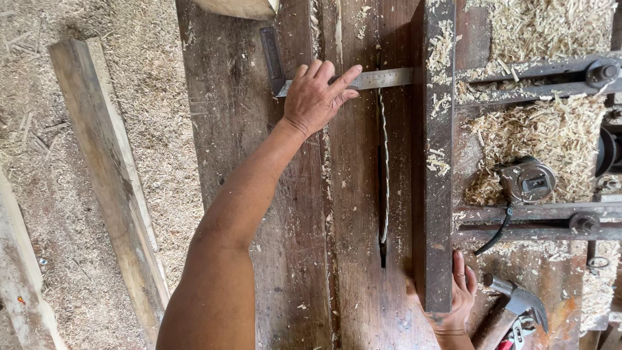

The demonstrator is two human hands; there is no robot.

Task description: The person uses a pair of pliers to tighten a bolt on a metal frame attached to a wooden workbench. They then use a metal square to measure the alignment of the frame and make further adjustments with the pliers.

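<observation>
My left hand (317, 96) lies flat, fingers spread, pressing a try square (385, 78) onto the dark wooden saw table (246, 129). The square's dark stock (272, 58) points away from me. Its steel blade runs right across the toothed circular saw blade (383, 175) and reaches the wooden fence rail (439, 162). The saw blade stands in a slot in the table. My right hand (459, 299) grips the near end of the fence rail, fingers wrapped on its right side.
A claw hammer (517, 301) lies just right of my right hand. A round metal housing with a black cable (526, 181) sits among wood shavings and metal rails (531, 68) on the right. Planks (110, 175) lie on the sawdust-covered floor to the left.
</observation>
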